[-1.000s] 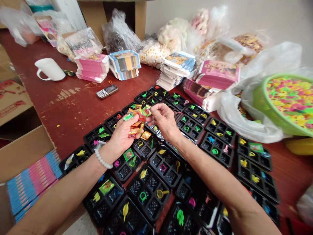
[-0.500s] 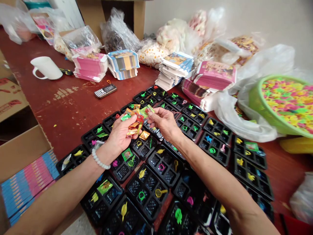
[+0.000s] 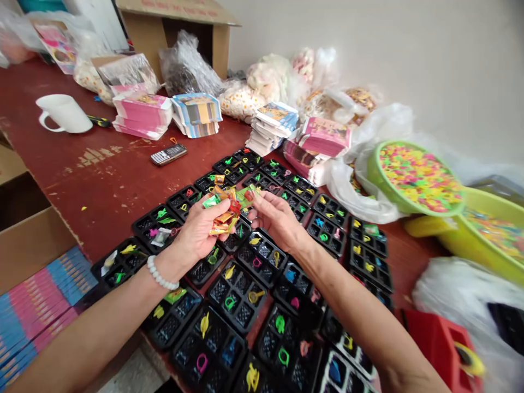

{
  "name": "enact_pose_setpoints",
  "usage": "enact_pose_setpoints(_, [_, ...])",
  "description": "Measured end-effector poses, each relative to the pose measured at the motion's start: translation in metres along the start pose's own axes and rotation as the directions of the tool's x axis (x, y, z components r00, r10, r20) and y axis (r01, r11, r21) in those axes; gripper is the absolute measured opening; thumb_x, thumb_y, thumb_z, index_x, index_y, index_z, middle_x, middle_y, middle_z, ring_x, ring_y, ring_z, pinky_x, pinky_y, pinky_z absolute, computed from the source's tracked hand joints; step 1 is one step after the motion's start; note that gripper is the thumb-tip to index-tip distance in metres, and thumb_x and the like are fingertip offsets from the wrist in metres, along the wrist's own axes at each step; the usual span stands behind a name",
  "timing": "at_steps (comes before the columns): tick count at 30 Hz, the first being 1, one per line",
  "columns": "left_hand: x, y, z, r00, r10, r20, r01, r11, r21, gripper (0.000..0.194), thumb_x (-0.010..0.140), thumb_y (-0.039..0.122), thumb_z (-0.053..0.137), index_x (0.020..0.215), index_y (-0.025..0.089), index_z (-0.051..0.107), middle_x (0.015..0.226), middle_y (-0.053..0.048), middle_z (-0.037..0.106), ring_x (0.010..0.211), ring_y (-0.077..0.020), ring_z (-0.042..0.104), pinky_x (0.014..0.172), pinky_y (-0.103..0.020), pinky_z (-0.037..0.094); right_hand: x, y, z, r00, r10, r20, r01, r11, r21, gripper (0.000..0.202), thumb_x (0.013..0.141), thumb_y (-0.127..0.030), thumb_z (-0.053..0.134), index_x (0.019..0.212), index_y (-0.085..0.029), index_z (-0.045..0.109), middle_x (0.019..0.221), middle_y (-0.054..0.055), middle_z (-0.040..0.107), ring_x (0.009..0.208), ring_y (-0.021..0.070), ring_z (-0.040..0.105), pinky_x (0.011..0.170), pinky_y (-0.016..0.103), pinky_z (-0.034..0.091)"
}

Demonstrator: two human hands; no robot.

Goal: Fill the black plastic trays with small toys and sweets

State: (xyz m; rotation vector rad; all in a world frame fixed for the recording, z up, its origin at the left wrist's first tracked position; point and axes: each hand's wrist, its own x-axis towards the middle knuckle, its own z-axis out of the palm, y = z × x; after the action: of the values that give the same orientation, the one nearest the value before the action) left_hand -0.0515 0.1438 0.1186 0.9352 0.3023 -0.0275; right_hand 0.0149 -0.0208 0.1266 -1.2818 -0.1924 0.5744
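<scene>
My left hand (image 3: 200, 226), with a pale bead bracelet at the wrist, is closed around a bunch of small shiny packets (image 3: 225, 215) in orange, red and green. Close beside it, my right hand (image 3: 276, 215) pinches a green packet (image 3: 246, 195) at the bunch's right edge. Under both hands spread rows of black compartment trays (image 3: 238, 295), with small yellow, green, pink and blue plastic pieces in some compartments. A yellow piece (image 3: 204, 325) lies in a near tray.
Stacks of printed cards (image 3: 143, 114), a phone (image 3: 168, 154) and a white mug (image 3: 64, 113) stand behind the trays. To the right are a green basket (image 3: 374, 174) of colourful pieces, a yellow-green basin (image 3: 475, 240) and a red tape dispenser (image 3: 434, 344). Filled bags line the wall.
The view has swung to the right, bringing the basin and tape dispenser into sight. Both hands remain close together, the left on the bunch and the right on a green packet.
</scene>
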Motion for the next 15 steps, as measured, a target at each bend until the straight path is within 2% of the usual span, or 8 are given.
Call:
enact_pose_setpoints(5, [-0.042, -0.007, 0.016, 0.999, -0.027, 0.046, 0.025, 0.999, 0.032, 0.038, 0.076, 0.025, 0.085, 0.106, 0.014, 0.065, 0.073, -0.001, 0.069, 0.042, -0.0134, 0.060, 0.031, -0.018, 0.040, -0.056, 0.007, 0.004, 0.987, -0.106, -0.119, 0.079, 0.974, -0.210, 0.036, 0.070, -0.050, 0.089, 0.081, -0.019, 0.073, 0.065, -0.004, 0.062, 0.058, 0.0080, 0.053, 0.052, 0.020, 0.045])
enact_pose_setpoints(8, [-0.061, -0.016, 0.018, 0.997, -0.046, 0.064, 0.045, 0.999, 0.027, 0.034, 0.075, 0.024, 0.085, 0.100, 0.015, 0.064, 0.073, -0.002, 0.069, 0.043, -0.0141, 0.060, 0.031, -0.018, 0.039, -0.098, 0.013, -0.001, 0.968, -0.127, -0.214, 0.082, 0.974, -0.209, 0.035, 0.071, -0.049, 0.087, 0.081, -0.020, 0.072, 0.064, -0.005, 0.061, 0.054, 0.0076, 0.049, 0.049, 0.021, 0.041])
enact_pose_setpoints(10, [-0.074, -0.020, 0.022, 0.993, -0.092, 0.080, 0.089, 0.995, 0.036, 0.024, 0.079, 0.019, 0.080, 0.098, 0.016, 0.064, 0.071, -0.001, 0.069, 0.043, -0.0143, 0.060, 0.031, -0.018, 0.039, -0.132, 0.016, -0.006, 0.943, -0.147, -0.299, 0.090, 0.976, -0.197, 0.035, 0.071, -0.049, 0.088, 0.080, -0.020, 0.070, 0.065, -0.005, 0.061, 0.053, 0.0070, 0.047, 0.049, 0.021, 0.040])
enact_pose_setpoints(13, [-0.100, -0.025, 0.034, 0.970, -0.221, 0.100, 0.213, 0.973, 0.087, 0.008, 0.090, 0.009, 0.064, 0.094, 0.015, 0.066, 0.069, 0.000, 0.068, 0.044, -0.0124, 0.059, 0.032, -0.017, 0.041, -0.201, 0.017, -0.018, 0.856, -0.243, -0.457, 0.119, 0.951, -0.284, 0.035, 0.074, -0.050, 0.086, 0.080, -0.022, 0.066, 0.069, -0.005, 0.061, 0.054, 0.0072, 0.048, 0.052, 0.022, 0.043])
enact_pose_setpoints(15, [-0.113, -0.029, 0.042, 0.953, -0.288, 0.090, 0.275, 0.952, 0.136, 0.017, 0.093, 0.003, 0.054, 0.093, 0.014, 0.068, 0.072, 0.000, 0.069, 0.048, -0.0117, 0.061, 0.034, -0.017, 0.046, -0.262, 0.012, -0.027, 0.738, -0.367, -0.566, 0.109, 0.893, -0.437, 0.032, 0.081, -0.051, 0.080, 0.082, -0.023, 0.065, 0.072, -0.004, 0.061, 0.056, 0.0086, 0.049, 0.056, 0.024, 0.045])
